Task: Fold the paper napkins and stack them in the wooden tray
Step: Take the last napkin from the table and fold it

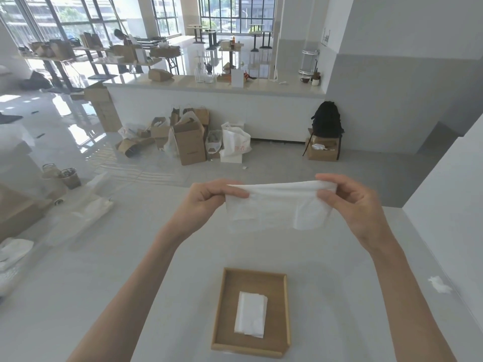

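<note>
Left hand [206, 198] and right hand [351, 202] pinch top corners of napkin [277, 207], held aloft; folded napkins [251, 314], perhaps two, in wooden tray [222, 309]

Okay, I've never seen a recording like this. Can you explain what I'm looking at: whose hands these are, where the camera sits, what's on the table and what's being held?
No machine here: these are a person's bare hands, filmed by one wide-angle camera worn on the head, looking forward and down. The left hand and right hand each pinch an upper corner of a paper napkin, stretched in the air above the table. On the table lies a wooden tray holding folded napkins. A small white scrap lies farther right.
</note>
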Demonstrator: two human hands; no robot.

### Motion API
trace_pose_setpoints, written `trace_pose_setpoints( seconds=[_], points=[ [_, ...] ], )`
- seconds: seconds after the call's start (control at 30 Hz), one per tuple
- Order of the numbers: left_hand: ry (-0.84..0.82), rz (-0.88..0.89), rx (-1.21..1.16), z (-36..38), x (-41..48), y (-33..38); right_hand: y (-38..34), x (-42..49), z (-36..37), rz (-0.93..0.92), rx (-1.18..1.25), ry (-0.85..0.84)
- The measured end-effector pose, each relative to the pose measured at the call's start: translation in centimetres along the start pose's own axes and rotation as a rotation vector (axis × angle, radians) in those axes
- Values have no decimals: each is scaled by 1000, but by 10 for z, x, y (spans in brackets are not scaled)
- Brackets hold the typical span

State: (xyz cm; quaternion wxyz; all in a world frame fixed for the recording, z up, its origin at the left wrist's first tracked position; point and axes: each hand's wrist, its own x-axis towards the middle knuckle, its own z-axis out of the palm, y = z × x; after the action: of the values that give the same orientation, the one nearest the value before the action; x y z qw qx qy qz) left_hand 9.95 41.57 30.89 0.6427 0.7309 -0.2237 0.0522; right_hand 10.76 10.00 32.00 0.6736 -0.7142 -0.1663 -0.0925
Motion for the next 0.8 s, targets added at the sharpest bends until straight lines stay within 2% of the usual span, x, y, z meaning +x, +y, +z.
trace_pose_setpoints(
  seconds=[0.1,0.2,0.23,0.3,0.37,0.4,0.43,0.5,0.57,0.6,0.67,0.7,0.73,0.8],
  points=[
    [66,-51,81,-4,-2,-2,0,3,0,-24,-33,-16],
    [265,-66,343,-4,0,-7,-2,9,3,-36,-202,-73],
    [252,-44,387,1,2,-8,-5,12,7,-39,-277,-133],
    [21,-76,379,19,8,-5,-16,21,21,-21,-427,-317],
    [-278,-205,359,41,16,-4,-27,31,36,-7,-574,-487],
    [-367,-254,341,50,18,-6,-32,36,44,-8,-638,-551],
    [-408,-276,303,58,18,-10,-34,40,49,-7,-705,-597],
    [-345,-295,162,65,15,-19,-41,48,56,-6,-805,-648],
    [-242,-341,-18,67,8,-24,-46,52,60,-30,-808,-620],
    [-200,-359,-107,68,5,-24,-45,53,59,-58,-762,-539],
    [-122,-376,-287,69,1,-23,-36,49,52,-59,-561,-253],
    [-75,-379,-376,67,0,-21,-28,43,49,14,-433,-123],
    [-42,-380,-458,65,-1,-21,-20,35,46,126,-301,-63],
    [-12,-390,-588,60,-4,-19,-3,16,47,356,-127,-148]
  ],
)
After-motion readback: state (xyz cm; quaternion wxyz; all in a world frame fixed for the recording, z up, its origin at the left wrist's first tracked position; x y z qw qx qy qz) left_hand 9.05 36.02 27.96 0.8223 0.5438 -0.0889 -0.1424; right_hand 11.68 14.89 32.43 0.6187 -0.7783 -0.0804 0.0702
